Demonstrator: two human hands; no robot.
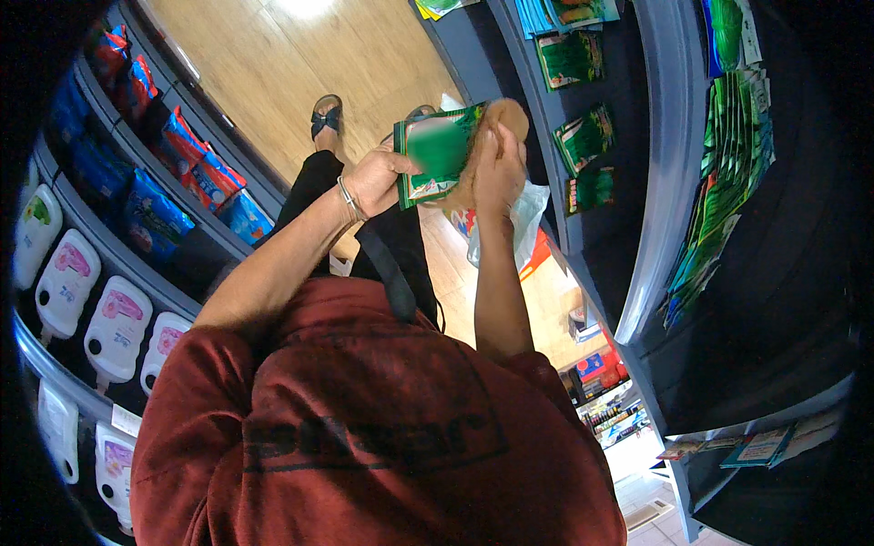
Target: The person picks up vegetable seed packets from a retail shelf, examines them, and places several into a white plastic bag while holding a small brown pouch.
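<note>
My left hand (377, 179), with a bangle at the wrist, grips the near-left edge of a flat green packet (437, 151). The thumb lies on its printed front. My right hand (502, 167) is at the packet's right end, its fingers bent over a tan, cloth-like piece (511, 115). This piece overlaps the packet's right edge; its exact kind is unclear. Both hands are in front of my body at about waist height, above the floor.
To the right, dark shelves carry green packets (572, 61) and a row of upright packets (734, 150). Shelves on the left hold white bottles (119, 327), blue bags (158, 213) and red bags (210, 179). A translucent plastic bag (527, 217) is below my right hand.
</note>
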